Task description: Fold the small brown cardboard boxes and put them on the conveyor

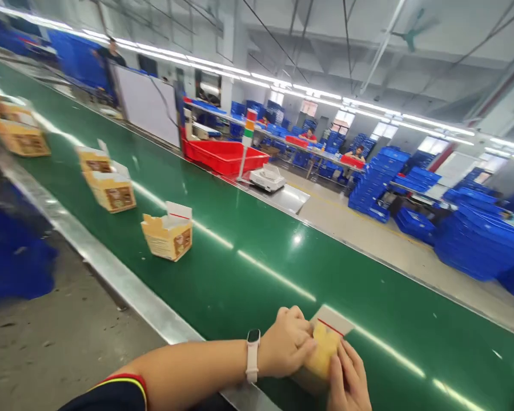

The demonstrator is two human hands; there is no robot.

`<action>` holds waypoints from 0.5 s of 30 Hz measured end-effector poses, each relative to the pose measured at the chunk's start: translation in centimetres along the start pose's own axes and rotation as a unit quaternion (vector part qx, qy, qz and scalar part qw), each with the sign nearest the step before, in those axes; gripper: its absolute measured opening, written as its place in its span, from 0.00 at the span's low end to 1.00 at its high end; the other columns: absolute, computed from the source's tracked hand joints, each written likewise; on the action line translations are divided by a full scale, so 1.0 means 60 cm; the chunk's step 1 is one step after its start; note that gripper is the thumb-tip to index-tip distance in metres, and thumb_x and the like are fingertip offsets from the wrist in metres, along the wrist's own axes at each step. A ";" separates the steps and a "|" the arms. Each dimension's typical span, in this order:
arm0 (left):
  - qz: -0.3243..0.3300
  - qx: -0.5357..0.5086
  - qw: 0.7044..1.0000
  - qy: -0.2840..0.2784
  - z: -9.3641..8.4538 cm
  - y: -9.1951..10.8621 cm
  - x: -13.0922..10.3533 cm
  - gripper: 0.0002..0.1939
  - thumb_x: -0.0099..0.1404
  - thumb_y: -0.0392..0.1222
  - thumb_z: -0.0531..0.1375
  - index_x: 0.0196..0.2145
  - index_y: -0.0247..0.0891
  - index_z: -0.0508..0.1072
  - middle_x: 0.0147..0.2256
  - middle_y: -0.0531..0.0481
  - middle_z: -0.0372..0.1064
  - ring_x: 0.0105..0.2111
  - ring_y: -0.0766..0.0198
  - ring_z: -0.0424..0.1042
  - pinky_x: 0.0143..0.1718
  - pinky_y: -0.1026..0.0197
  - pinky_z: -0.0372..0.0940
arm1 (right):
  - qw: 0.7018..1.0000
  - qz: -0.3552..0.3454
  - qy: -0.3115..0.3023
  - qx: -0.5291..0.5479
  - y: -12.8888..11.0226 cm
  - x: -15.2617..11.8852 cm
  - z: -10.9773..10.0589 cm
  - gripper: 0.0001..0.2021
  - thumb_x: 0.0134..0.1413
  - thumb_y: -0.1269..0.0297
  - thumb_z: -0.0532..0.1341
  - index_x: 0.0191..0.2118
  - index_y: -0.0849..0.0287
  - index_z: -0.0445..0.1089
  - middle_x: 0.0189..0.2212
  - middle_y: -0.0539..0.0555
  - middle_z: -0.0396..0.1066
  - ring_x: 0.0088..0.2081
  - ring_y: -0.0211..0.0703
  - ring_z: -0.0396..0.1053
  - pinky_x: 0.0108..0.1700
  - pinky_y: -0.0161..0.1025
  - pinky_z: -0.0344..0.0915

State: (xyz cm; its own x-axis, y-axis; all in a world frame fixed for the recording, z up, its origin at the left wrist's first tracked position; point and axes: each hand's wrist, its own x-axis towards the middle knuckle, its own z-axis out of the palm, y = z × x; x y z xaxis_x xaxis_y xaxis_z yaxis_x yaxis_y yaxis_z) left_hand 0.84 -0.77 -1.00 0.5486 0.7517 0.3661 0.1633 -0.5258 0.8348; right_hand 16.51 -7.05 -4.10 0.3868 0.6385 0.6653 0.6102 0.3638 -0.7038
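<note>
A small yellow cardboard box [324,348] with an open white flap sits at the near edge of the green conveyor belt [248,240]. My left hand [288,341], a white watch on its wrist, grips the box's left side. My right hand [348,381] presses on the box from the near right side. Further along the belt stand more yellow boxes with open flaps: one [168,234] in the middle, two [107,181] together beyond it, others [17,134] far left.
A metal rail [111,274] edges the belt on my side. Red trays [223,155] and a white scale [268,178] sit on the far side. Stacks of blue crates [475,240] fill the floor at right. People work at distant tables.
</note>
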 end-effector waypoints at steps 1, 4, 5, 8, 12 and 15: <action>-0.033 -0.025 0.999 -0.004 -0.001 0.008 0.000 0.17 0.61 0.45 0.50 0.19 0.34 0.59 0.26 0.46 0.63 0.36 0.59 0.56 0.44 0.50 0.47 | 0.998 0.057 0.012 0.004 -0.011 -0.007 -0.001 0.19 0.55 0.48 0.64 0.33 0.62 0.78 0.42 0.62 0.72 0.38 0.45 0.72 0.37 0.36 0.71; -0.135 -0.101 0.985 0.016 -0.002 0.016 0.002 0.10 0.55 0.45 0.55 0.32 0.36 0.64 0.40 0.43 0.64 0.42 0.57 0.60 0.49 0.51 0.53 | 0.969 0.241 0.018 0.041 -0.039 -0.010 -0.005 0.24 0.45 0.46 0.68 0.41 0.62 0.74 0.45 0.61 0.69 0.38 0.44 0.71 0.35 0.36 0.71; -0.178 -0.129 0.975 0.014 -0.003 0.016 0.005 0.17 0.53 0.45 0.56 0.39 0.35 0.63 0.47 0.40 0.62 0.45 0.56 0.60 0.50 0.51 0.55 | 0.952 0.298 0.016 0.071 -0.047 -0.007 -0.007 0.27 0.41 0.48 0.69 0.45 0.61 0.71 0.46 0.60 0.69 0.39 0.44 0.71 0.35 0.37 0.71; -0.276 -0.232 0.928 -0.091 -0.007 0.013 0.015 0.30 0.48 0.47 0.60 0.49 0.33 0.61 0.53 0.36 0.60 0.50 0.52 0.64 0.50 0.51 0.61 | 0.884 0.430 -0.022 0.182 -0.068 0.003 -0.013 0.32 0.34 0.55 0.71 0.48 0.59 0.65 0.45 0.59 0.70 0.43 0.49 0.71 0.39 0.39 0.72; -0.306 -0.326 0.866 -0.222 -0.012 0.019 0.028 0.28 0.47 0.48 0.63 0.45 0.32 0.66 0.47 0.39 0.68 0.49 0.51 0.68 0.51 0.52 0.64 | 0.836 0.484 -0.041 0.256 -0.091 0.006 -0.014 0.28 0.30 0.58 0.69 0.43 0.61 0.68 0.40 0.58 0.74 0.41 0.51 0.72 0.41 0.41 0.72; -0.310 -0.340 0.857 -0.232 -0.003 0.026 0.032 0.31 0.45 0.48 0.67 0.46 0.33 0.65 0.49 0.39 0.67 0.51 0.51 0.68 0.52 0.53 0.64 | 0.828 0.487 -0.035 0.276 -0.096 0.001 -0.013 0.28 0.32 0.58 0.70 0.44 0.61 0.69 0.41 0.58 0.74 0.39 0.49 0.72 0.39 0.40 0.71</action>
State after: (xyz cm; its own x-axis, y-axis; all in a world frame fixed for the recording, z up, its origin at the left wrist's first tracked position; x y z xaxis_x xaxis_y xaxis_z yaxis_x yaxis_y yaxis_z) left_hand 2.02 -0.08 1.10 0.8223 0.4803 -0.3054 0.1122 0.3892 0.9143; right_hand 13.58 -9.64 0.20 0.4573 0.8420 -0.2863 -0.3831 -0.1041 -0.9178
